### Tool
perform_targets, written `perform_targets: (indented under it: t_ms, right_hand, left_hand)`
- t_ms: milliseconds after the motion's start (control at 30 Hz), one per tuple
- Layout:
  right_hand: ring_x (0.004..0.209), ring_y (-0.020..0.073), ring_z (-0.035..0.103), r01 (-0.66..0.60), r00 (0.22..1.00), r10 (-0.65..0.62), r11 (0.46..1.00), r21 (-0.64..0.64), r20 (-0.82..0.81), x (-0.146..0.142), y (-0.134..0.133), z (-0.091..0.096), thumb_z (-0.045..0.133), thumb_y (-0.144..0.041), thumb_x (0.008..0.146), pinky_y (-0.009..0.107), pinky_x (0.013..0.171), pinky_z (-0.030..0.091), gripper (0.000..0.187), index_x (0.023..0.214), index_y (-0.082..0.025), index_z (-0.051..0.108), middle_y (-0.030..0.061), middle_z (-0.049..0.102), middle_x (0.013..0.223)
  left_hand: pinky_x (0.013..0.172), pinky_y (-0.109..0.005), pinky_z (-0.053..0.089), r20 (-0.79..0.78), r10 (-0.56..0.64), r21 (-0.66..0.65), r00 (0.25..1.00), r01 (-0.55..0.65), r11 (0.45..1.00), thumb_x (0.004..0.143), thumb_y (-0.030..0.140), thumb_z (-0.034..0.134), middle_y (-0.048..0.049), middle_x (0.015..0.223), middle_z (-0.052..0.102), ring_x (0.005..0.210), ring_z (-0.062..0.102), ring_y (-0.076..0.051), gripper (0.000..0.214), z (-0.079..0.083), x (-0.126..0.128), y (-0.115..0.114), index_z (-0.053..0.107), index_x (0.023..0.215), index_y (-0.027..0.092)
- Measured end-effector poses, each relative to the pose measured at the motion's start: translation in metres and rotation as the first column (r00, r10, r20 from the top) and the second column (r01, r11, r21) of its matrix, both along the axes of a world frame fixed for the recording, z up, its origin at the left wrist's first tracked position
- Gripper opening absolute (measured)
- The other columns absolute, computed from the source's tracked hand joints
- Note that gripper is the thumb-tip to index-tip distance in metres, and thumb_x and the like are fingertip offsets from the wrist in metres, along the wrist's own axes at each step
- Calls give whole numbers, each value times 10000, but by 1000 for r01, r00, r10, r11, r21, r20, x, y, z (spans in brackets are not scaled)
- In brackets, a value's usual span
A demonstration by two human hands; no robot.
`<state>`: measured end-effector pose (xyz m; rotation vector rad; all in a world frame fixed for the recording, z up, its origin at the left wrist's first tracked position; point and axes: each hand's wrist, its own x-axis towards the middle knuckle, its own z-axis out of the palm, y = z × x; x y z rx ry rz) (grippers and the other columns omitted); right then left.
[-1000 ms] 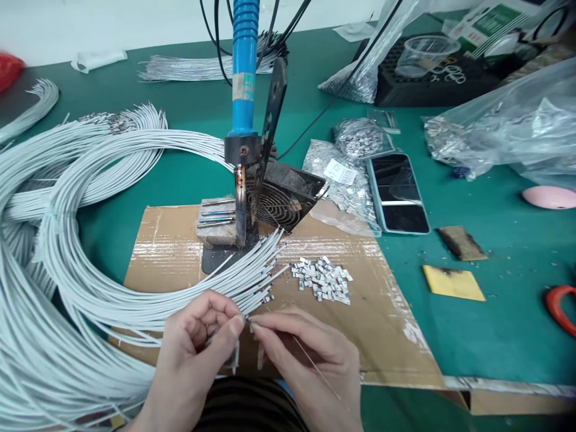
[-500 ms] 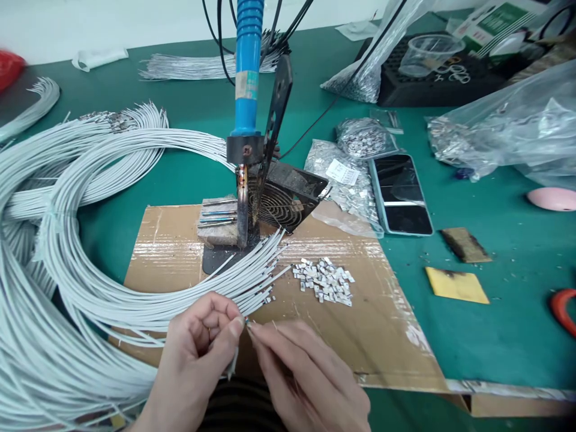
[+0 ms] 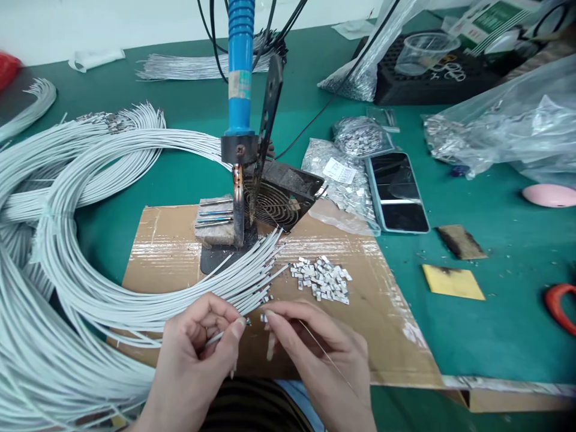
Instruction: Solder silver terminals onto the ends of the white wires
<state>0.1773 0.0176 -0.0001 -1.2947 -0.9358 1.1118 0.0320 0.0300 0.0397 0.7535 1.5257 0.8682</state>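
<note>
My left hand [image 3: 198,351] is closed in a pinch on a white cable [image 3: 215,338]; its stripped, coloured end pokes out past the thumb. Facing it, a small gap away, my right hand [image 3: 321,348] pinches a small white connector [image 3: 263,318] between thumb and index finger. A thin pale wire [image 3: 324,353] runs across the right palm; I cannot tell whether it is gripped. Just beyond the hands lie a bundle of white cables [image 3: 180,304] and a pile of small white connectors [image 3: 320,278] on cardboard [image 3: 382,336].
A blue-handled soldering iron [image 3: 240,102] stands upright in a stand, its tip pointing down over the cardboard. Behind it sits a fan [image 3: 274,201]. To the right lie a phone [image 3: 398,192], bags of parts [image 3: 342,174], a yellow sponge [image 3: 452,282] and a red handle [image 3: 558,307].
My right hand has drawn away from the left and turned, opening a gap between cable end and connector. The connector and thin wire now show. The camera view has shifted slightly.
</note>
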Motion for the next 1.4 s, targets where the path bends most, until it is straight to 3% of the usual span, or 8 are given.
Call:
perform_targets:
  t_ms: [133, 367, 600, 800, 1033, 1267, 1400]
  right_hand:
    - [471, 120, 639, -14, 998, 9, 996, -86, -67, -1, 2, 5, 829, -252, 849, 201, 477, 557, 82, 770, -244, 850, -20, 678, 586]
    - [520, 101, 614, -140, 985, 137, 990, -16, -109, 0, 7, 5, 804, -206, 890, 201, 507, 556, 134, 862, -295, 900, 8, 754, 748]
    - [514, 91, 556, -162, 977, 155, 986, -36, -146, -1, 8, 3, 816, -214, 889, 200, 464, 469, 146, 909, -322, 912, 7, 733, 741]
    - [500, 95, 566, -165, 980, 167, 986, 22, -107, -1, 9, -4, 805, -211, 908, 201, 441, 450, 149, 936, -313, 910, 7, 733, 721]
    - [513, 110, 573, -179, 982, 179, 984, 8, -62, 0, 9, -4, 803, -247, 920, 212, 458, 486, 125, 939, -308, 910, 16, 734, 722]
    - [528, 100, 586, -166, 983, 170, 984, 63, -71, 0, 11, -5, 803, -192, 916, 199, 494, 508, 174, 957, -326, 906, 1, 739, 737]
    - [550, 104, 592, -169, 983, 170, 985, 19, -73, 0, 11, -5, 807, -190, 914, 207, 527, 518, 185, 952, -341, 907, 1, 746, 749]
  left_hand:
    - [491, -178, 302, 23, -11, 23, 1000, 11, 1000, 700, 246, 884, 57, 517, 538, 495, 402, -74, 213, -2, -3, 0, 691, 659, 167]
    - [446, -199, 253, 9, -18, 92, 1000, 17, 996, 707, 197, 866, -48, 744, 717, 664, 579, -148, 132, -5, -8, 1, 743, 658, 194]
    - [452, -199, 326, 19, -32, 103, 999, 30, 994, 674, 158, 863, -33, 712, 723, 584, 549, -121, 136, -3, -6, 6, 739, 628, 193]
    - [475, -182, 358, 10, -20, 108, 1000, 19, 994, 677, 142, 846, -31, 710, 718, 704, 628, -159, 143, -3, -5, 8, 730, 619, 202]
    - [468, -186, 363, 40, -31, 92, 999, 27, 995, 678, 132, 852, -26, 723, 720, 639, 595, -132, 154, -3, -6, 10, 729, 610, 195]
    - [567, -169, 478, 62, -68, 127, 996, 60, 990, 735, 116, 841, -24, 760, 744, 676, 647, -129, 144, -9, -12, 12, 768, 642, 199]
    - [602, -168, 508, 73, -85, 130, 994, 75, 989, 768, 113, 830, -28, 774, 751, 680, 668, -126, 156, -11, -14, 13, 769, 649, 194]
